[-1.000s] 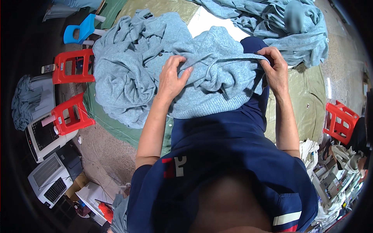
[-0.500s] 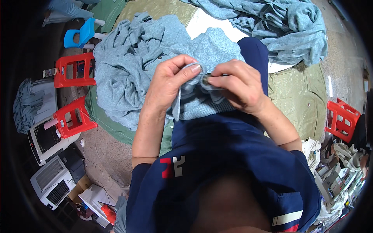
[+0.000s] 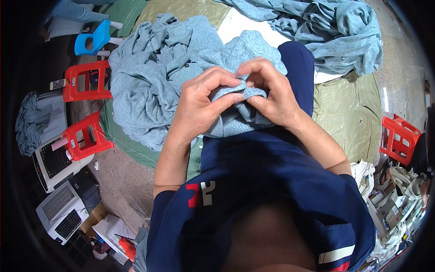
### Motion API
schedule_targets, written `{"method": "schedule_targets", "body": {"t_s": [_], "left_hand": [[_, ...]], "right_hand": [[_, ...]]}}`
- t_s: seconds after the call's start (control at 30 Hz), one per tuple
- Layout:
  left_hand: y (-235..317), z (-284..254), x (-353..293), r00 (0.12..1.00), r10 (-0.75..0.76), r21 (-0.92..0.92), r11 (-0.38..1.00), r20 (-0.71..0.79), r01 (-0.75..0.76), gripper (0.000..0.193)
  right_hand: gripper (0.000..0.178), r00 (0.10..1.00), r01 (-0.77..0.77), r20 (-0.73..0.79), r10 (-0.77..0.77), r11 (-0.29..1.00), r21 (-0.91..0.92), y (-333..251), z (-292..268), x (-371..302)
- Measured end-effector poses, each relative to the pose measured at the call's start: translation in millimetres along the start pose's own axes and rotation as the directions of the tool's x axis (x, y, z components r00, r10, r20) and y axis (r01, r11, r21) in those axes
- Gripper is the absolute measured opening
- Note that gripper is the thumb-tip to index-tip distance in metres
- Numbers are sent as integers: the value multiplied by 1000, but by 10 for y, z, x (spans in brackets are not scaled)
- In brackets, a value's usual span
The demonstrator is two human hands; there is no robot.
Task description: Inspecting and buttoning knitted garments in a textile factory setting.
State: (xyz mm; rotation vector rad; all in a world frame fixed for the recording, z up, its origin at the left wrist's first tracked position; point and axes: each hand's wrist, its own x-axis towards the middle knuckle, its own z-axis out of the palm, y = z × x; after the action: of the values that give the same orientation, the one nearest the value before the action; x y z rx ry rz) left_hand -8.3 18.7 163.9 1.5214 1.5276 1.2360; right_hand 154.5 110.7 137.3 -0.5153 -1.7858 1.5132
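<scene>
Across my lap lies a light blue-grey knitted cardigan [image 3: 251,47], its edge bunched up between my two hands. My left hand [image 3: 197,102] pinches a fold of the knit between thumb and fingers. Close beside it, my right hand [image 3: 277,97] grips the same edge, with thumb below and bent fingers above; the two thumbs nearly meet. No button shows between the fingers now. To the left is a heap of the same blue-grey knitwear [image 3: 145,86], with a dark button [image 3: 186,65] visible on it.
More blue-grey knitwear [image 3: 335,31] is piled at the far right on a white sheet [image 3: 235,27]. An olive tarp [image 3: 346,118] covers the floor. Red stools [image 3: 88,138] and a blue stool [image 3: 93,43] stand left; another red stool [image 3: 398,140] stands right.
My right hand has turned and moved in against the left, its fingers now over the cardigan's edge. The dark button seen in its fingers before is hidden now.
</scene>
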Motion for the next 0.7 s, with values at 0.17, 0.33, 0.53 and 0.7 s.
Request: {"method": "schedule_targets", "body": {"t_s": [0.17,0.33,0.53,0.7], "left_hand": [[16,23,-33,994,104,124,987,-39,-99,22],[-76,104,-50,881,471,457,792,-38,-404,20],[-111,150,-6,937,320,402,883,-136,-243,32],[-141,79,52,931,348,537,768,108,-349,27]], "right_hand": [[26,986,36,165,-19,994,-100,74,-90,51],[21,982,174,103,-155,964,-199,75,-71,49],[20,996,-90,15,91,995,-51,161,-124,-42],[18,989,-146,12,145,989,25,217,-141,-76]]}}
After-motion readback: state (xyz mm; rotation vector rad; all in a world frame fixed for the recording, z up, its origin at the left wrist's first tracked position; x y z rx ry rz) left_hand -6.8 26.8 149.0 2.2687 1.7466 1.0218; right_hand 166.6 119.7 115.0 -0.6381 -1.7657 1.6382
